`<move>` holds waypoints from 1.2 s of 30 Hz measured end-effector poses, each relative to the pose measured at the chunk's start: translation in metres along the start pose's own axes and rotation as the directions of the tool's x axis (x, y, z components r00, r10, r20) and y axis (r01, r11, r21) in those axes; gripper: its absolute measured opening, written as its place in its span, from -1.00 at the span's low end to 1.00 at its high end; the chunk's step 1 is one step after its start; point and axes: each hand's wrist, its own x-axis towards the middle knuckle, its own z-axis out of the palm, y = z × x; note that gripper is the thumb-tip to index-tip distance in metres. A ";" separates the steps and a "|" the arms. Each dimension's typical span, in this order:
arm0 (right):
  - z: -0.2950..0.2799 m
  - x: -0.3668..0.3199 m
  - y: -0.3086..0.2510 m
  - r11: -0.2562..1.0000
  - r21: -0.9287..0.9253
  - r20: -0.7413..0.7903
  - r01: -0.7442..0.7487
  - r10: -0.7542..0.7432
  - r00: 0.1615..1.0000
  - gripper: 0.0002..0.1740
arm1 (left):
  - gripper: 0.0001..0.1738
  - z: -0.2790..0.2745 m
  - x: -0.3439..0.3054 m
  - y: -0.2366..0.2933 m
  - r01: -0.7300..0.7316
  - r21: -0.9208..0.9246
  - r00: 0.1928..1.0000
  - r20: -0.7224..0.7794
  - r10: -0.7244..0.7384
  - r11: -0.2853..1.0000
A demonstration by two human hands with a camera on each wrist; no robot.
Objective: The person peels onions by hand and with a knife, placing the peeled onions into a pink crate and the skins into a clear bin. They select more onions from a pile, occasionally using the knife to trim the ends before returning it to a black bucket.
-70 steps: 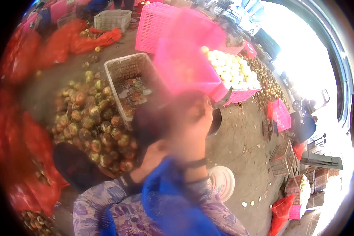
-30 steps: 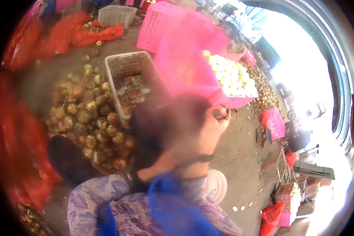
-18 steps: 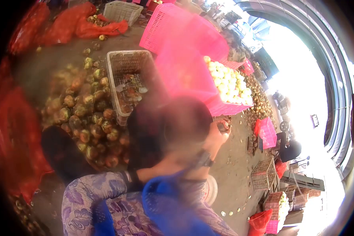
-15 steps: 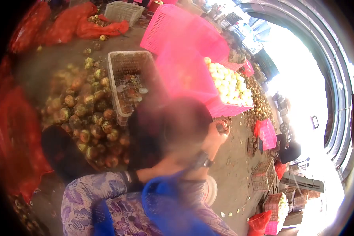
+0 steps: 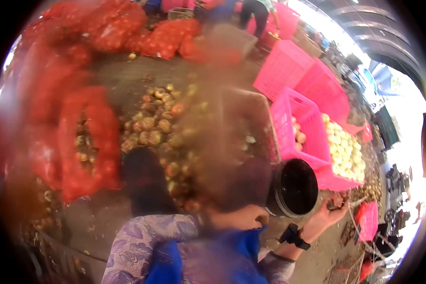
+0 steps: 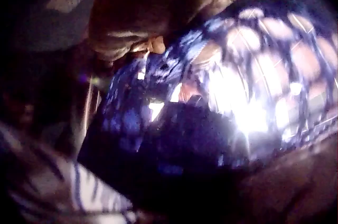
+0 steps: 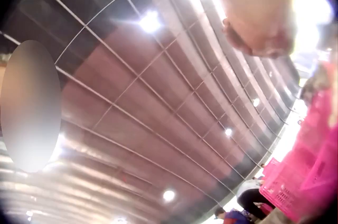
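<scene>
In the head view my right hand (image 5: pixel 330 212) is held out to the right of a black bucket (image 5: pixel 296 188), a dark watch strap on its wrist. Its fingers curl round a small dark brown object (image 5: pixel 337 202) whose kind I cannot tell. The right wrist view has that hand (image 7: pixel 260 10) blurred against the roof. My left hand (image 5: pixel 241 217) lies low over the lap, at the bucket's left side, its fingers partly hidden by blur. Shiny blue cloth (image 6: pixel 174 129) fills much of the left wrist view. Unpeeled onions (image 5: pixel 149 128) lie heaped on the floor beyond the knees.
A pink crate (image 5: pixel 291 102) holding several onions stands behind the bucket. Beside it, pale peeled onions (image 5: pixel 343 149) fill another crate. A dirty pale crate (image 5: pixel 272 128) sits by the heap, smeared by lens blur. Red mesh sacks (image 5: pixel 92 142) line the left.
The head view has turned left, so the crates and heap appear further right. The hands have moved apart, with the right hand reaching out to the right.
</scene>
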 end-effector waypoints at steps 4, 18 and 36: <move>0.045 -0.008 0.022 0.997 0.023 0.175 -0.078 0.073 0.982 -0.59 | -0.80 -0.036 -0.026 0.025 -0.135 0.003 0.979 -0.152 0.133 0.991; 0.149 -0.120 0.201 0.742 -0.070 0.312 -0.666 0.651 0.692 -0.68 | -0.78 -0.150 -0.205 0.032 -0.221 -0.093 0.155 -0.986 -0.059 0.971; 0.035 -0.097 0.249 0.734 -0.465 0.001 -0.495 0.560 0.829 -0.65 | -0.79 -0.186 -0.447 -0.162 0.281 -0.191 -0.670 -0.741 0.050 0.940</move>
